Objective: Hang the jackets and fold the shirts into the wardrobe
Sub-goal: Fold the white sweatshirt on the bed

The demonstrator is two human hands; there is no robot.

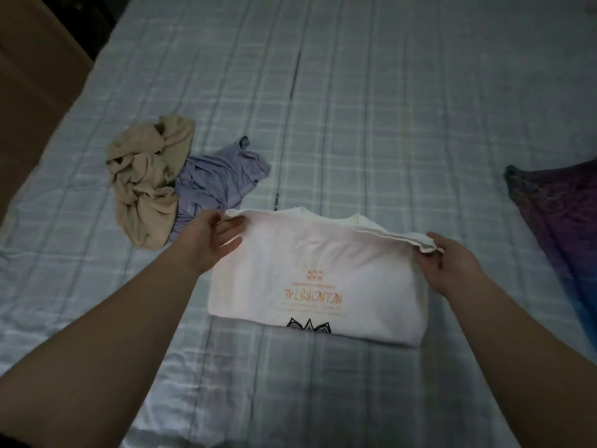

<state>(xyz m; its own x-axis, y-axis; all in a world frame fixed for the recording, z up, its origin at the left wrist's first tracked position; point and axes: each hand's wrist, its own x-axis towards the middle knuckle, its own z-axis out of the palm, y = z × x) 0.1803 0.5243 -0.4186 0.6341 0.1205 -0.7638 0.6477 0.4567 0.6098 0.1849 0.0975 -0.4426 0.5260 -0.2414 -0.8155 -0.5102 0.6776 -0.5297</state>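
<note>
Beside crumpled clothes (151, 185) on bed (387, 108), left hand (216, 236) and right hand (449, 263) grip white shirt (310, 273).

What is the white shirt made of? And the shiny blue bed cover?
The white shirt looks like soft matte cotton knit: it bends limply where the left hand and right hand pinch its corners, and it does not shine. The bed cover looks like a smooth, satiny woven fabric, perhaps polyester: its checked surface catches light in glossy patches.

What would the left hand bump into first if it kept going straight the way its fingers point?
The left hand points right, at the white T-shirt whose corner it already holds. So it would likely just push into that shirt, though depth is hard to judge.
</note>
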